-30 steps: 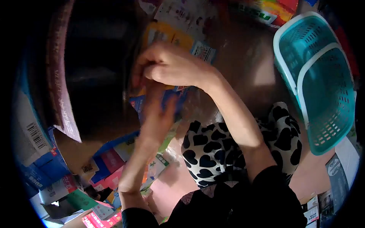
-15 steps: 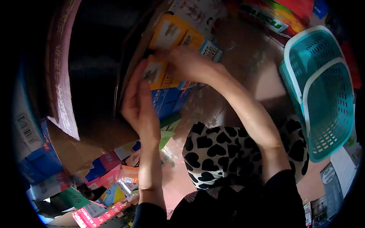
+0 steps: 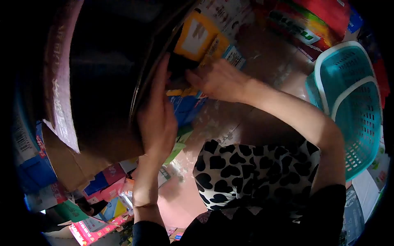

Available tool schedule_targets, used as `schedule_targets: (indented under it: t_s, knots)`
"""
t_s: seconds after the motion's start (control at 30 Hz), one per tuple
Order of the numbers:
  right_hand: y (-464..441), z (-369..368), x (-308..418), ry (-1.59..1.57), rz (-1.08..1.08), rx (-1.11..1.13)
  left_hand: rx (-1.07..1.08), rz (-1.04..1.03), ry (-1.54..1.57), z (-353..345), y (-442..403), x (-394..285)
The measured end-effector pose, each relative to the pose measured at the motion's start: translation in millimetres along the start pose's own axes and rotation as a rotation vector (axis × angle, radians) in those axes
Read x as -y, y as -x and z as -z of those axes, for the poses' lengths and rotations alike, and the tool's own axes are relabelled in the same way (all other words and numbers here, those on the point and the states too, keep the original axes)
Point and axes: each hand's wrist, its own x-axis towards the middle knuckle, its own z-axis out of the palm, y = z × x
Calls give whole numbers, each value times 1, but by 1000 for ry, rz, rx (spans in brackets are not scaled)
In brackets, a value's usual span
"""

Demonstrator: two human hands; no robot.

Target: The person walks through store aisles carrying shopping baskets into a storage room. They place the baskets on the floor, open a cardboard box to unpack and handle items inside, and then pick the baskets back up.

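My left hand (image 3: pixel 158 123) lies along the side of a large dark carton (image 3: pixel 108 78), its fingers stretched out against the carton's edge. To its right my right hand (image 3: pixel 221 80) has its fingers curled inward beside a dark gap among stacked boxes. What those fingers hold, if anything, is hidden in shadow. A yellow box (image 3: pixel 197 35) with a pale printed panel rises just above the gap. Below the fingers shows a blue box (image 3: pixel 188 107), with a thin yellow strip over it.
At right stands a teal plastic basket (image 3: pixel 357 119) with a white rim. A red and green printed carton (image 3: pixel 299 24) sits behind it. Flattened colourful packaging (image 3: pixel 102 221) lies at lower left. Heart-patterned cloth (image 3: pixel 246 172) covers my lap.
My right hand has shifted right and slightly down, away from my left hand. A dark gap now shows where the lower yellow box face was. The view has shifted slightly.
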Motion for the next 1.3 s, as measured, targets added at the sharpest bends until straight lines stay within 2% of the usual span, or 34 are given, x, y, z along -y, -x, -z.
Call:
schedule_targets:
  t_s: [0.13,0.2,0.33,0.4,0.43,0.47,0.53,0.57,0.67,0.8,0.97,1.1,1.17,1.3]
  knots:
    - [-14,21,-11,193,38,157,45,36,-102,-1,-4,-10]
    - [-27,26,-14,234,76,-21,49,60,-105,0,-6,-11]
    - [-43,35,-25,386,40,-40,90,116,-56,8,-4,-4]
    - [-23,43,-33,196,-88,-216,92,103,-32,7,-4,-2]
    - [-13,45,-35,138,-199,-105,57,76,-25,4,-4,-3]
    - [-5,37,-41,143,-191,-100,39,62,-20,3,-5,-3]
    - [10,16,-49,10,-246,-391,22,58,-24,2,-5,-3]
    - [17,14,-54,-179,-304,-395,20,64,-31,2,-4,-3]
    - [15,16,-50,-366,-327,-435,5,35,-30,2,-3,-2]
    - [15,18,-50,-377,-337,-445,45,32,-14,4,-5,-3]
    - [17,8,-54,-398,-281,-562,30,55,6,1,-3,-3]
    - [18,8,-53,-380,-289,-557,12,17,-19,0,-4,3]
    - [20,16,-50,-386,-379,-396,-11,27,-4,1,-4,-3]
    - [18,10,-52,-389,-312,-482,0,38,-49,1,-4,0]
